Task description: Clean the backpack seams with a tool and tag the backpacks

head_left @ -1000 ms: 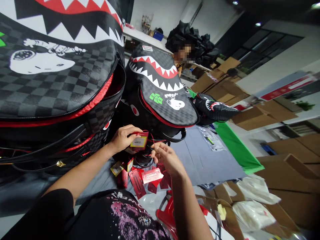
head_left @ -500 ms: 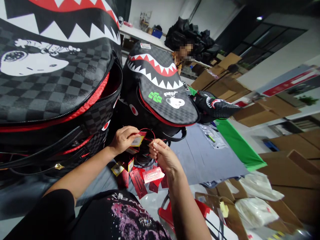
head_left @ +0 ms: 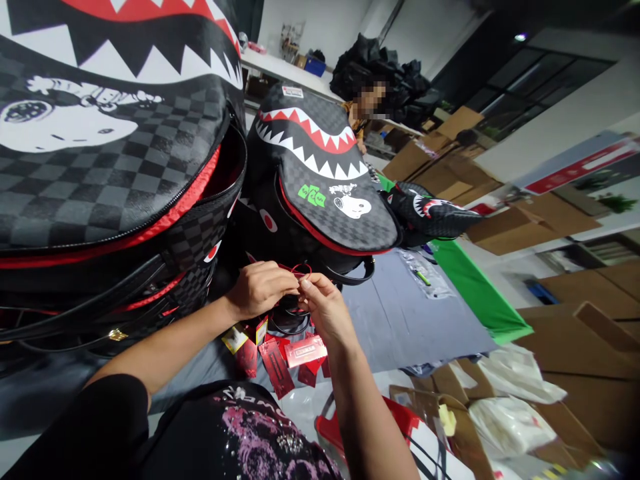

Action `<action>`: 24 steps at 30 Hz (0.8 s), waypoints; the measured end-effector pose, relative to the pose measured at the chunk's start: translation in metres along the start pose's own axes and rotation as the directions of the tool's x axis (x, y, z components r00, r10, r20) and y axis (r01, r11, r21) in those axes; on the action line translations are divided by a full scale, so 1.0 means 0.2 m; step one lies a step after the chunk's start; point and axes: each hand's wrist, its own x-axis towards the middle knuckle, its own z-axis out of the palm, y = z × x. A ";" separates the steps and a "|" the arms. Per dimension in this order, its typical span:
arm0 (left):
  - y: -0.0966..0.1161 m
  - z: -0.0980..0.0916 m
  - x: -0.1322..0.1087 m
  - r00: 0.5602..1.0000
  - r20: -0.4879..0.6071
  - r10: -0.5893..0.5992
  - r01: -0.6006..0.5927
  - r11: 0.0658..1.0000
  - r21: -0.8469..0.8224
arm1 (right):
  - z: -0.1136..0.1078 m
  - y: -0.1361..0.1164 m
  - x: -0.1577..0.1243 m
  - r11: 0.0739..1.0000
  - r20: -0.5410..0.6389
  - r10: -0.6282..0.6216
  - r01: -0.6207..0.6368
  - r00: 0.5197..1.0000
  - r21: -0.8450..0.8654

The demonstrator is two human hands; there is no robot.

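My left hand (head_left: 263, 288) is closed with its fingertips meeting those of my right hand (head_left: 323, 300). A thin red cord (head_left: 301, 268) loops up between the two, and my right hand pinches it. A red tag shows only partly behind my left fingers. Below the hands, several red tags (head_left: 277, 367) lie in a pile on the grey cloth, some with yellow-and-white labels. Just beyond stands a black checkered backpack (head_left: 330, 213) with a shark mouth print. A larger similar backpack (head_left: 125, 173), its top partly unzipped, fills the left side.
A grey-covered table (head_left: 395, 320) extends right, bearing a clear plastic bag (head_left: 427, 275). Green cloth (head_left: 475, 293) borders it. Another backpack (head_left: 430, 212) lies farther back. Cardboard boxes (head_left: 575, 347) and white bags (head_left: 510, 423) stand right. A person (head_left: 356, 120) is in the background.
My left hand has moved right to meet my right hand, and its fingers now cover the yellow-edged tag. The red cord's loop looks smaller.
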 end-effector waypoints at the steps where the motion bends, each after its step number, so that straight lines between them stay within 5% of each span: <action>1: 0.00 0.02 0.00 0.996 -0.011 -0.086 0.084 0.990 -0.111 | 0.01 0.01 0.00 1.000 -0.016 -0.020 0.020 1.000 0.001; 5: 0.01 0.08 0.00 0.932 -0.029 -0.362 0.335 0.889 -0.312 | 0.05 0.03 0.00 0.996 -0.091 -0.082 0.085 0.992 0.031; 14: 0.01 0.09 -0.05 0.918 0.059 -0.392 0.395 0.917 -0.053 | 0.07 0.10 0.02 0.943 -0.187 -0.313 0.282 0.931 -0.177; 24: 0.02 0.11 -0.03 0.845 0.179 -0.505 0.508 0.861 0.033 | 0.04 0.11 0.03 0.821 -0.165 -0.427 0.305 0.889 -0.483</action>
